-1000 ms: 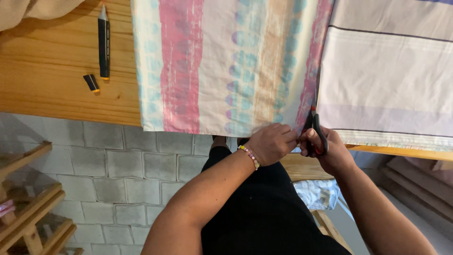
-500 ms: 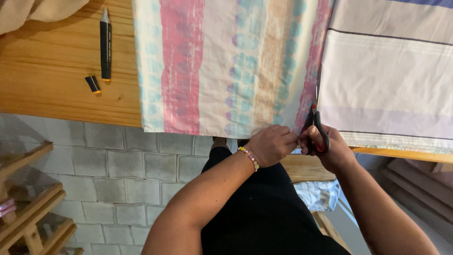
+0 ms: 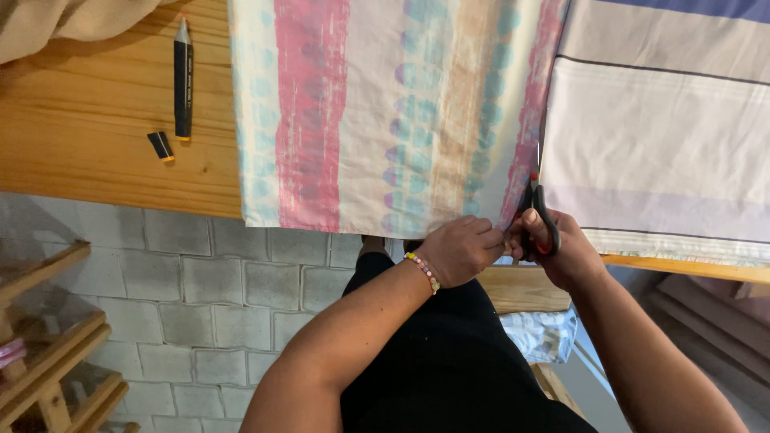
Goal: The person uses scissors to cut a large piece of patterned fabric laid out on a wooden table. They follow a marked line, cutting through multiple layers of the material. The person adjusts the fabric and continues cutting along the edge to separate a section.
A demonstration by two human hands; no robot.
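Scissors in right hand (grip closed on handles) | left hand pinches striped cloth edge | marker on tabletop

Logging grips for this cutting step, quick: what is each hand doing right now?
Left hand: closed, pinching the striped fabric edge.
Right hand: closed on the scissors.

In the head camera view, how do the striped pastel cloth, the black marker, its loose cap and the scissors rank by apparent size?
1. Striped pastel cloth
2. Black marker
3. Scissors, partly hidden by the right hand, so unsure against the marker
4. Loose cap
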